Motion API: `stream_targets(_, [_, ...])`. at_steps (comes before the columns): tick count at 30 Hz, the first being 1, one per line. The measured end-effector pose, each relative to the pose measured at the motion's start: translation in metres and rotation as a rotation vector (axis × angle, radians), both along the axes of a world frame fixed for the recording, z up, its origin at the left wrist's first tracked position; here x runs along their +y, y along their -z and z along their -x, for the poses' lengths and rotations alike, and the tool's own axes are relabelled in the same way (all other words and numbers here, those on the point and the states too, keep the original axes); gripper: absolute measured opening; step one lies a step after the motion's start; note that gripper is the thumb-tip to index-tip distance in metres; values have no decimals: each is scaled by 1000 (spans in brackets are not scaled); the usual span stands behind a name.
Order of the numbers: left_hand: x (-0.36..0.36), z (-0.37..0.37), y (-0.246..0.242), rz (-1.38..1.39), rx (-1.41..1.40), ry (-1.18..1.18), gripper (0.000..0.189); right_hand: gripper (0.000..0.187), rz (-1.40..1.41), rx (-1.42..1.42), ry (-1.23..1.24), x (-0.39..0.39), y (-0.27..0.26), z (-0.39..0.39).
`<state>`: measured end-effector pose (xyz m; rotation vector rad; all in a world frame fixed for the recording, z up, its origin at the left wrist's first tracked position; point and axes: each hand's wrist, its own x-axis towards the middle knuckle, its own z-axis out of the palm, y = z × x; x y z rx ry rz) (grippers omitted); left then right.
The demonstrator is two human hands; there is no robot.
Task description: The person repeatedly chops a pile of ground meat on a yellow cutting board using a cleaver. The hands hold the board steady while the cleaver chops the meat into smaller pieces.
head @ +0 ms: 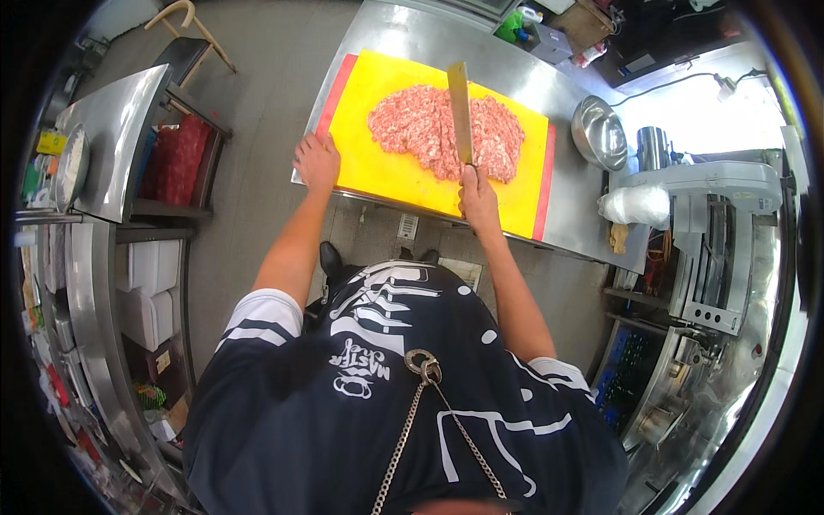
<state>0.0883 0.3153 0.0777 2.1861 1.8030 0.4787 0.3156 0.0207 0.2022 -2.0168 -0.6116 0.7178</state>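
My right hand [478,198] grips the handle of a cleaver [460,112] with a broad, long blade. The blade points away from me and stands in a wide, flattened mound of minced meat [412,125]. Under the meat lies a yellow cutting board [386,177]. A red board [544,199] shows beneath it along both sides. My left hand [317,161] rests over the near left corner of the boards, by the table edge, with its thumb toward the yellow surface and no loose item in it.
The stainless steel table [547,90] holds a metal bowl [599,133] and a plastic-wrapped bundle [635,205] at the right. A grey machine [721,180] stands beyond it. At the left are another steel table [119,122], shelves with white containers [154,264] and a chair [183,58].
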Motion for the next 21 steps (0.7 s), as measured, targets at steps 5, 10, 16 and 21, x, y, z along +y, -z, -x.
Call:
stream_targets(5, [5, 1, 9, -13, -132, -107, 50, 48, 140, 321, -198, -43, -14, 7])
stream_targets(10, [4, 2, 10, 1, -112, -107, 47, 60, 284, 97, -434, -54, 37, 6])
stream_targets(16, [5, -1, 8, -17, -39, -79, 46, 74, 586, 45, -182, -54, 26, -115])
stream_targets(21, [3, -1, 9, -90, -22, -75, 45, 67, 437, -270, -493, -66, 2, -134])
